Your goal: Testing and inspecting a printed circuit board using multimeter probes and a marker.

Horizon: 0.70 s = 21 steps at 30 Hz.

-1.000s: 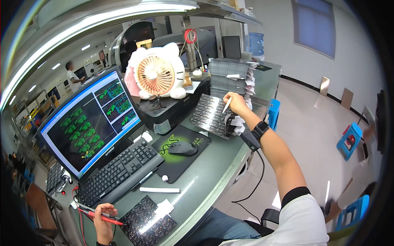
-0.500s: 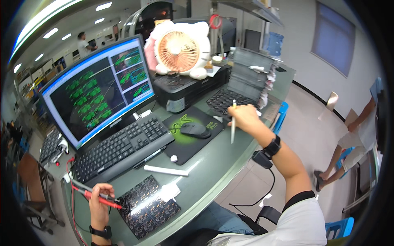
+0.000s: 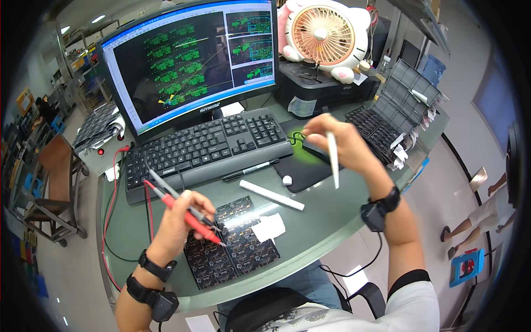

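My left hand (image 3: 178,224) is closed around two test probes, a red probe (image 3: 200,227) and a grey probe (image 3: 166,183). Their tips point down at the left part of a dark circuit board panel (image 3: 251,254) on the desk; whether they touch it I cannot tell. White paper pieces (image 3: 270,228) lie on that panel. Over the mouse (image 3: 314,150), my right hand (image 3: 351,148) holds a slim white pen-like stick (image 3: 333,160) pointing downward. Beyond the panel lie a white marker-like tube (image 3: 272,195) and a small white cap (image 3: 287,180).
A keyboard (image 3: 210,144) with a black pen (image 3: 250,170) before it stands below the monitor (image 3: 188,61). Farther right are a printer (image 3: 326,91), a fan (image 3: 323,33), a wire rack (image 3: 406,91) and more dark boards (image 3: 373,130). Probe leads (image 3: 117,210) trail along the left.
My view has swung, so the desk sits differently in it. My right hand has moved from the boards by the rack to above the mouse. The probes have moved in over the panel.
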Each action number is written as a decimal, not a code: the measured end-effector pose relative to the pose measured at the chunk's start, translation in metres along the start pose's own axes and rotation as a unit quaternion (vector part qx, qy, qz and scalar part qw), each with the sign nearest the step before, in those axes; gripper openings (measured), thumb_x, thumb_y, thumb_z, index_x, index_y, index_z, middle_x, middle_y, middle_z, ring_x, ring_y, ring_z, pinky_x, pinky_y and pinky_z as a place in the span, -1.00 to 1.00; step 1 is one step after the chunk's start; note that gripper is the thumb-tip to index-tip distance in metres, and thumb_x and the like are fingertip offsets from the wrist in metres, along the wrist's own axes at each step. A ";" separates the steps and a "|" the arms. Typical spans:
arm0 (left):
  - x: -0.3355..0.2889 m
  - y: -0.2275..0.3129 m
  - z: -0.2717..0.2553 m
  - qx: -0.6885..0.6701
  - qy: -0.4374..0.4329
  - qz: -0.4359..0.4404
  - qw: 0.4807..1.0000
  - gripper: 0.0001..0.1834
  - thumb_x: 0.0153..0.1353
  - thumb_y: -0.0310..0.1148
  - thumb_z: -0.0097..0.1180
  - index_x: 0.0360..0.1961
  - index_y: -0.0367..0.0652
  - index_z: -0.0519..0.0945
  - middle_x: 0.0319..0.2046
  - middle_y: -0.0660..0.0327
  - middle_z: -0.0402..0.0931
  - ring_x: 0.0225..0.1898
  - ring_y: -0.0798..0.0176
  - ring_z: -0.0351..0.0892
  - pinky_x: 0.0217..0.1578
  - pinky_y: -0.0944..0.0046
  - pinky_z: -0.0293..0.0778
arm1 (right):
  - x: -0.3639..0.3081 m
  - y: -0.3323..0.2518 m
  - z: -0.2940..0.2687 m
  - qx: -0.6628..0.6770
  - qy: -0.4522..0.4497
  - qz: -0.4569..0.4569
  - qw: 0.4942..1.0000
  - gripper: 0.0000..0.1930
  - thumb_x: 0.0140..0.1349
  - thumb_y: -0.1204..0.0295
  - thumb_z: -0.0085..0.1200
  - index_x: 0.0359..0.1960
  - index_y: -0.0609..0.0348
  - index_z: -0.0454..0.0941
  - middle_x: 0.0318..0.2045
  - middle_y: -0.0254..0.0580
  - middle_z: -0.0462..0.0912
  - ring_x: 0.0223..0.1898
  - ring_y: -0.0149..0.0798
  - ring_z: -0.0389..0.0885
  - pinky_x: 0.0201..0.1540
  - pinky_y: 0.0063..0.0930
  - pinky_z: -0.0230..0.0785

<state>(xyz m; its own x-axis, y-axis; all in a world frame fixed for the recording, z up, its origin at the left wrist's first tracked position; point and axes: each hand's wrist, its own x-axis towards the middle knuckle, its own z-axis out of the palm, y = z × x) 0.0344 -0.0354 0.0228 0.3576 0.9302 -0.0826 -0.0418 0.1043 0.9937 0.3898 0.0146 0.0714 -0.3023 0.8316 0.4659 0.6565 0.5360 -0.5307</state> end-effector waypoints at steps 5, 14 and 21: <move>0.010 -0.015 0.015 -0.019 -0.138 -0.050 0.989 -0.73 0.27 -0.27 0.09 -0.15 -0.27 0.50 -0.25 0.15 0.54 -0.35 0.33 0.59 -0.34 0.35 0.56 | 0.018 0.003 0.075 0.124 0.073 -0.080 0.986 -0.82 0.24 0.36 0.12 -0.26 0.23 0.52 -0.43 -0.12 0.61 -0.42 -0.21 0.62 -0.35 -0.42 0.42; 0.006 -0.015 0.020 0.038 -0.156 -0.044 0.986 -0.72 0.25 -0.27 0.13 -0.12 -0.24 0.53 -0.23 0.26 0.53 -0.28 0.49 0.48 -0.23 0.46 0.42 | 0.005 0.022 0.088 0.183 0.046 -0.025 0.982 -0.82 0.31 0.34 0.07 -0.30 0.22 0.54 -0.52 -0.28 0.62 -0.50 -0.44 0.59 -0.44 -0.58 0.45; 0.008 -0.018 0.019 0.081 -0.146 -0.047 0.985 -0.72 0.24 -0.27 0.12 -0.14 -0.24 0.53 -0.24 0.29 0.51 -0.27 0.50 0.45 -0.23 0.45 0.39 | 0.002 0.018 0.093 0.162 0.008 -0.055 0.985 -0.82 0.31 0.33 0.05 -0.31 0.19 0.56 -0.58 -0.30 0.59 -0.69 -0.46 0.50 -0.67 -0.59 0.32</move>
<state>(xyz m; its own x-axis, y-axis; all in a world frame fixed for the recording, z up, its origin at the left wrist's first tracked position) 0.0563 -0.0363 0.0056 0.6061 0.7763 -0.1732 0.1460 0.1054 0.9837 0.3366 0.0394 -0.0036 -0.3464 0.7643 0.5440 0.3649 0.6440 -0.6724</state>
